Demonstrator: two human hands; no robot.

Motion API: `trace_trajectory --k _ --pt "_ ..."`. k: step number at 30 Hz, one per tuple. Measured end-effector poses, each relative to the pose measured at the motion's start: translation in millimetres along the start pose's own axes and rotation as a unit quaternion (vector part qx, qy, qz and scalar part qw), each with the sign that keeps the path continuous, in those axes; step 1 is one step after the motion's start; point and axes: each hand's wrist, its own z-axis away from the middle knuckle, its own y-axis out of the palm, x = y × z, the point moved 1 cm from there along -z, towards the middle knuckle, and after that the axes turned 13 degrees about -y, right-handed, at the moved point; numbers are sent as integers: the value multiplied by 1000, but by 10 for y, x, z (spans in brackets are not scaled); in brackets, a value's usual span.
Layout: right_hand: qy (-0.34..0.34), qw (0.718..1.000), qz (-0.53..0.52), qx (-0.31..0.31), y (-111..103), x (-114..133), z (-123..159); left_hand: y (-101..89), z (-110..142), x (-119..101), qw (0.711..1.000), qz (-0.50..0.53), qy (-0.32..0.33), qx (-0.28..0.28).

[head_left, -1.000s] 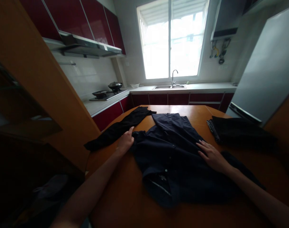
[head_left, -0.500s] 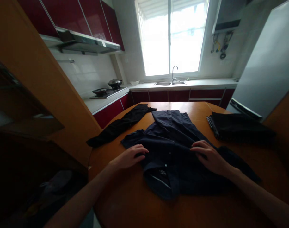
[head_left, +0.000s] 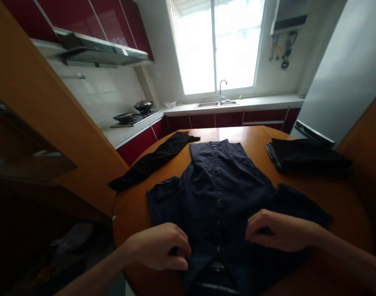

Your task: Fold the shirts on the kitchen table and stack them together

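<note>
A dark navy button shirt (head_left: 225,193) lies spread front-up on a round orange wooden table (head_left: 345,205), its collar end nearest me. My left hand (head_left: 160,246) is closed, pinching the shirt's near left edge by the collar. My right hand (head_left: 276,230) is closed too, gripping the fabric on the shirt's near right side. A short sleeve sticks out on each side.
A long black garment (head_left: 154,158) lies across the table's far left edge. A folded dark pile (head_left: 305,154) sits at the far right. Behind are a counter with a sink (head_left: 214,103), a stove with pans (head_left: 134,113), red cabinets, and a grey fridge (head_left: 342,78).
Both hands have drawn back toward me and closed on the shirt near its collar. The shirt has been pulled closer to me and now lies flatter and more spread.
</note>
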Motion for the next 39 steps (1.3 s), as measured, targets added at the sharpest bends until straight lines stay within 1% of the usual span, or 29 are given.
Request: trace_trajectory --k 1,2,3,4,5,7,9,10,12,14,17,18,20,23,25,27,29,31,33,36,39 --pt "9 1000 2 -27 -104 -72 -48 -94 -47 -2 1000 11 8 6" --pt "21 998 16 -66 -228 -178 -107 -214 -125 36 1000 17 6 -14" --pt "41 992 35 -116 -371 -318 -176 -355 -234 116 998 18 -9 -60" --pt "60 982 60 -168 -527 -483 -252 -511 -368 237 991 15 -36 -126" --pt "74 971 91 -210 -689 -663 -335 -671 -523 393 977 15 -76 -196" --pt "108 939 173 -277 -1013 -1036 -504 -972 -869 764 943 6 -165 -288" --pt "203 898 239 -309 -1295 -1387 -657 -1214 -1212 1140 903 -26 -273 -330" --pt "257 877 262 -309 -1409 -1544 -723 -1305 -1369 1299 893 -31 -293 -339" --pt "338 841 288 -310 -1584 -1814 -839 -1426 -1637 1546 883 -37 -316 -346" --pt "385 815 296 -317 -1704 -2045 -941 -1480 -1848 1698 881 -37 -314 -351" --pt "433 784 296 -331 -1839 -2343 -1084 -1486 -2093 1800 882 -37 -302 -361" --pt "445 777 294 -333 -1882 -2428 -1129 -1478 -2162 1814 882 -37 -296 -365" --pt "457 772 289 -334 -1962 -2567 -1202 -1458 -2281 1828 885 -36 -284 -366" --pt "461 771 286 -333 -2054 -2690 -1221 -1440 -2360 1841 893 -28 -268 -362" --pt "467 764 293 -335 -2091 -2720 -1153 -1439 -2306 1853 888 -27 -275 -368" --pt "476 752 304 -339 -2109 -2719 -1036 -1436 -2164 1867 872 -31 -297 -388" --pt "485 742 313 -340 -2111 -2700 -913 -1416 -1973 1878 850 -54 -339 -399" --pt "491 738 316 -339 -2097 -2677 -827 -1379 -1800 1882 833 -88 -383 -390" --pt "488 739 320 -337 -2067 -2654 -803 -1346 -1705 1885 828 -120 -410 -363" --pt "475 740 335 -339 -1999 -2625 -862 -1373 -1742 1918 831 -134 -417 -343" --pt "466 736 354 -341 -1926 -2624 -946 -1525 -1934 2013 831 -127 -416 -346"
